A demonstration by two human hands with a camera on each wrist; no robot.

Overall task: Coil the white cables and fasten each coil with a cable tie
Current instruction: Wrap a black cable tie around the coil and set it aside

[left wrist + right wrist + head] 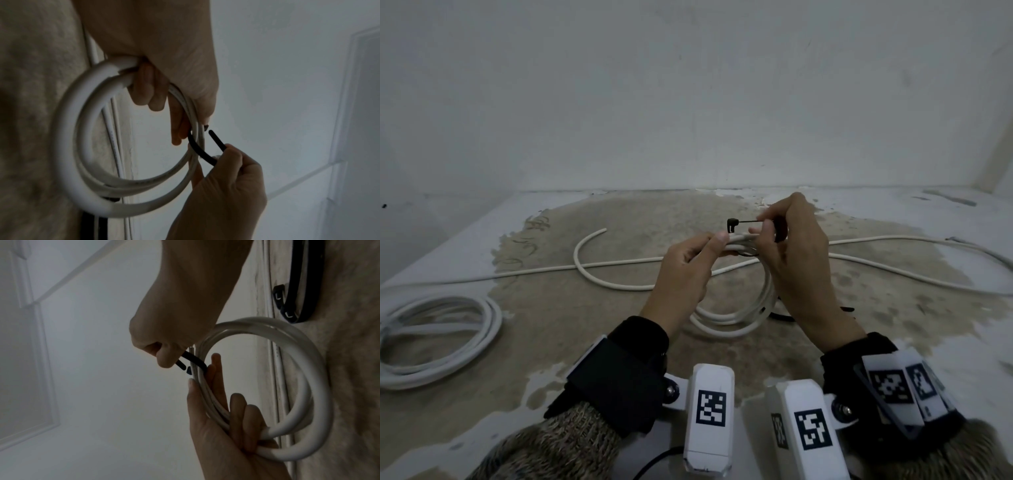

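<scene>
White coil (736, 318), black tie (739, 223) looped

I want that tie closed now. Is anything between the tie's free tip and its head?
Nothing visible. The right hand pinches the black cable tie, looped round the coil gripped by the left hand. Its tip faces the head across open air.

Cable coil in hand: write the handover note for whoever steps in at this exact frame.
Left hand grips the white coil at its top. Right hand pinches the black cable tie, looped round the bundle; its tip is not yet in the head.
Done: this coil wound; another coil lies at far left, tie not visible.
Left: thread and cinch the tie; coil the loose cable on the floor. Spare ties lie near.
</scene>
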